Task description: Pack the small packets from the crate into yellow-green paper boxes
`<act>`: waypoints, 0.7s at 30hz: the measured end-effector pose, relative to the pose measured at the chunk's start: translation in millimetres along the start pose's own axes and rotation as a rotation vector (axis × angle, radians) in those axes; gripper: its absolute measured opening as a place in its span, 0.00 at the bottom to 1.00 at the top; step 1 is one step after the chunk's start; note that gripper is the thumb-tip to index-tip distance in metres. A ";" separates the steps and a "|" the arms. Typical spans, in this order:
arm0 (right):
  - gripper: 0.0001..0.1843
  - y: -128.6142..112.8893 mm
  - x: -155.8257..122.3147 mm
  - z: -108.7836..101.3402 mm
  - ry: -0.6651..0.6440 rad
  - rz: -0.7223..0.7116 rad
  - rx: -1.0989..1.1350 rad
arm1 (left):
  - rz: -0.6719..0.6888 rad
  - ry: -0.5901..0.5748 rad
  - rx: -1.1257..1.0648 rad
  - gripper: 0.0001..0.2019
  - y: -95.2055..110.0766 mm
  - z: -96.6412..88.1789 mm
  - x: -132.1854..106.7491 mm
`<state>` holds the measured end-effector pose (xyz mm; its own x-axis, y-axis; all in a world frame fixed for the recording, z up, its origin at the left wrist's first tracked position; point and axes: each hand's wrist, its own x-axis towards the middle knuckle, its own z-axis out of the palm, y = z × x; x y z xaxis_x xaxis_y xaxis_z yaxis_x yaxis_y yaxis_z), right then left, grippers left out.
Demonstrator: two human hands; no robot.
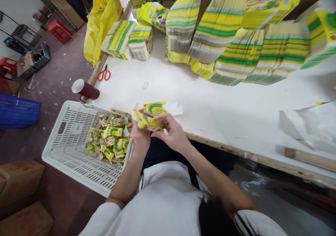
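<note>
The carton (147,122), small and yellow-green, sits over the near edge of the desk (210,103), grasped by both hands. The left hand (140,138) clasps it from below and the right hand (172,133) pinches its right end. Just beyond it a flat blank (154,107) lies on the desk. Left of the hands, a crate (70,134) holds small boxes (110,140). Stacks (217,29) of blanks line the far side, with a mug (85,89) and scissors (104,74) at far left.

Yellow with green swirls on the small carton (147,121), yellow, green and grey stripes across the flat stacks (225,29) at the white worktop's (210,103) far edge, red-handled scissors (104,75), maroon cup (88,90) with white inside, white slatted crate (65,124).
</note>
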<state>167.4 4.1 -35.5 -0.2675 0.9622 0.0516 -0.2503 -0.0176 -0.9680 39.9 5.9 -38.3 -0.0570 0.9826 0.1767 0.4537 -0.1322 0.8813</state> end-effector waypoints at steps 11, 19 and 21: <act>0.11 -14.4 2.3 -42.3 0.106 -0.498 -0.893 | 0.093 -0.017 -0.270 0.48 2.5 -66.1 5.0; 0.28 -25.9 -8.4 -30.4 0.114 -0.601 -0.847 | 0.030 -0.308 0.388 0.36 31.7 -50.6 -2.9; 0.39 -23.2 -7.8 -28.4 0.189 -0.389 -0.548 | 0.104 -0.224 0.408 0.38 28.3 -41.6 -7.6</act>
<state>201.7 4.8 -20.5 -0.0746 0.9026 0.4239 0.2235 0.4294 -0.8750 16.2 -10.7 3.6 0.1797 0.9768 0.1162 0.7614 -0.2130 0.6124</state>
